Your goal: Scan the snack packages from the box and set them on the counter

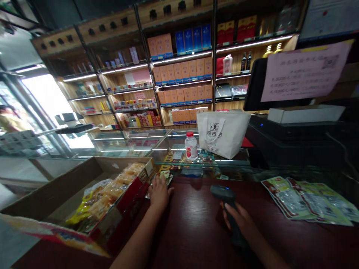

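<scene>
One curved scanner (223, 193), flat glossy packets (310, 201)

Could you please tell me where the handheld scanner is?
In the head view, the scanner is in the right hand, right of centre, between the left hand and the green packets.

You're in shop: boxed goods (185, 71) line lit shelves (182, 58) beyond glass counter (157, 145); carrier bag (237, 134) on counter, barcode scanner (223, 192) your side of it.
</scene>
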A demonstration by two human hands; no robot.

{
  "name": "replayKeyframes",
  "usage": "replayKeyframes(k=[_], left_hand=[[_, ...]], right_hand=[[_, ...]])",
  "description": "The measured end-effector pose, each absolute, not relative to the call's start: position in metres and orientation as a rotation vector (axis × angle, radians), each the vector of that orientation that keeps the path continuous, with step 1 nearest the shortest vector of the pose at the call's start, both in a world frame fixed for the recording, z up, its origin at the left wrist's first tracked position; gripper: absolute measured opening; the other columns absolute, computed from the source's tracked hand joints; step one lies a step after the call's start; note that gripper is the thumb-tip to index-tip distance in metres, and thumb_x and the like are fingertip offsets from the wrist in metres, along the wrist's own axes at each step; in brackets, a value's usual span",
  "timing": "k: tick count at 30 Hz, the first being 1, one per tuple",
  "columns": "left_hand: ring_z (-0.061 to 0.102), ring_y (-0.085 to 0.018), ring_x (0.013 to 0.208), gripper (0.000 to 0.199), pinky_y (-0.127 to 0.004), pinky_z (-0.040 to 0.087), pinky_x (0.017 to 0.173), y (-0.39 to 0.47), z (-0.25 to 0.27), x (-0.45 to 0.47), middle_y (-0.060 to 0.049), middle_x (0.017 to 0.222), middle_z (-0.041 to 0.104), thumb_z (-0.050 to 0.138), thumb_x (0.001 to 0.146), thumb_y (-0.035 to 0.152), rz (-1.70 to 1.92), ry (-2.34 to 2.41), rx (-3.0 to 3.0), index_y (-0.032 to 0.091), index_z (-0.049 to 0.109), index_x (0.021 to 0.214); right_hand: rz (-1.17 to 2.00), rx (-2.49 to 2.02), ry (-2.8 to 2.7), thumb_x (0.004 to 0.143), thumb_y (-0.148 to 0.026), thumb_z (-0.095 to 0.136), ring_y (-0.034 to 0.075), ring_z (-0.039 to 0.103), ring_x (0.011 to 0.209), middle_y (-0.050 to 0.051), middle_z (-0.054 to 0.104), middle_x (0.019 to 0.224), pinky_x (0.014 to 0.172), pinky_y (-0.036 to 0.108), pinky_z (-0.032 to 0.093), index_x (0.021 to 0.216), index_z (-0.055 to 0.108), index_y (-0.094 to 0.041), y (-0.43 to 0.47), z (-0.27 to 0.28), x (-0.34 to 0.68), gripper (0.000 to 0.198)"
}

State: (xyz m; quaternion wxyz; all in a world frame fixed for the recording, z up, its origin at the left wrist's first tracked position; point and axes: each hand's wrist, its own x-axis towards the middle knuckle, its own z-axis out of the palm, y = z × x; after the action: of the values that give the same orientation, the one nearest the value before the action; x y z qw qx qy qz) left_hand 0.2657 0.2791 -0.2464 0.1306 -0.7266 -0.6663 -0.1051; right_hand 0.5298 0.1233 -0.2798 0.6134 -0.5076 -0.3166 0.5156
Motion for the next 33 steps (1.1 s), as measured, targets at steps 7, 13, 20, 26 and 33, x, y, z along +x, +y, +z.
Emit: replayKeyframes(k=[7, 13, 20, 26, 33], left_hand=[[0.053, -0.029, 0.123, 0.031, -0.043, 0.039, 0.110, 0.265, -0.254, 0.407, -0.016, 0.129, 0.059, 0.055, 0.088, 0.019, -1.088, -1.380, -2.999, 0.011, 0.067, 0.116], [0.068, -0.021, 0.091, 0.017, -0.040, 0.055, 0.090, 0.240, -0.261, 0.546, -0.008, 0.088, 0.068, 0.057, 0.084, 0.007, -1.240, -2.122, -3.614, 0.014, 0.069, 0.094], [0.060, -0.010, 0.051, 0.017, -0.026, 0.055, 0.057, 0.224, -0.266, 0.634, 0.002, 0.061, 0.057, 0.058, 0.093, 0.022, -0.599, -2.756, -3.633, 0.009, 0.059, 0.083], [0.052, -0.005, 0.050, 0.020, -0.018, 0.046, 0.049, 0.217, -0.268, 0.655, 0.004, 0.065, 0.057, 0.059, 0.094, 0.027, -0.267, -2.955, -3.514, 0.011, 0.060, 0.082], [0.042, -0.004, 0.045, 0.021, -0.016, 0.037, 0.043, 0.210, -0.265, 0.659, 0.006, 0.063, 0.052, 0.059, 0.094, 0.028, -0.533, -3.058, -3.427, 0.011, 0.058, 0.082]], right_hand=[[1.049, -1.113, -0.539, 0.063, -0.067, 0.074, 0.011, 0.051, 0.039, -0.001, 0.060, 0.056, 0.036, 0.020, 0.035, 0.080, 0.063, -0.014, 0.128, -0.241, 0.550, 0.056], [0.800, -1.121, -0.331, 0.070, -0.064, 0.073, 0.011, 0.054, 0.045, -0.001, 0.063, 0.062, 0.040, 0.018, 0.039, 0.095, 0.065, -0.014, 0.064, -0.231, 0.593, 0.056], [0.606, -1.119, -0.084, 0.067, -0.062, 0.077, 0.012, 0.054, 0.048, -0.002, 0.065, 0.062, 0.044, 0.018, 0.042, 0.096, 0.064, -0.016, 0.002, -0.269, 0.624, 0.057], [0.623, -1.073, -0.069, 0.065, -0.063, 0.079, 0.011, 0.053, 0.048, -0.001, 0.065, 0.063, 0.043, 0.018, 0.040, 0.099, 0.065, -0.014, 0.002, -0.277, 0.627, 0.062], [0.649, -1.071, -0.084, 0.068, -0.065, 0.076, 0.013, 0.055, 0.047, 0.000, 0.065, 0.064, 0.041, 0.020, 0.040, 0.104, 0.066, -0.012, 0.003, -0.283, 0.632, 0.064]])
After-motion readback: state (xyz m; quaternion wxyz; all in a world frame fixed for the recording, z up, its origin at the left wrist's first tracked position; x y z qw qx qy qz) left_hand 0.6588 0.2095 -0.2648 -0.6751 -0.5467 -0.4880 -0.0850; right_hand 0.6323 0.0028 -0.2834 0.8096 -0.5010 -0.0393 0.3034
